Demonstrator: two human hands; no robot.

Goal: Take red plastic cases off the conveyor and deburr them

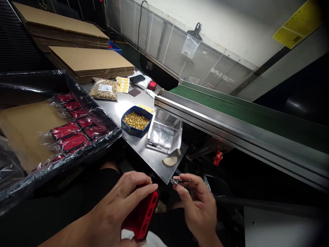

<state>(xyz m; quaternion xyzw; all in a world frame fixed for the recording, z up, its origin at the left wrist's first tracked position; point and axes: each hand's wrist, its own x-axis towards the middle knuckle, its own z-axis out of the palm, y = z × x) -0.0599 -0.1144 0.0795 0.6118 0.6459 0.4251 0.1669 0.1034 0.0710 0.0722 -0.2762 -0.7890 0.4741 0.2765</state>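
A red and black phone case (pixel 147 216) is gripped by my left hand (pixel 110 211), its cut-out edge turned toward the right. My right hand (pixel 200 209) is closed, pinching a small silver metal tool (pixel 181 180) between thumb and fingers; its exact kind is unclear. The tool is apart from the case, a short way to its right. Both hands are in front of the near corner of a metal table (pixel 156 163). On that corner lies a cream half-round piece (pixel 169 161).
A blue bin (pixel 128 130) of small gold-coloured parts and a white tray (pixel 177 137) with clear bags stand on the table. At left is a black-lined box (pixel 102 137) of red cases. Cardboard stacks (pixel 95 60) lie behind; a green conveyor (pixel 213 103) runs right.
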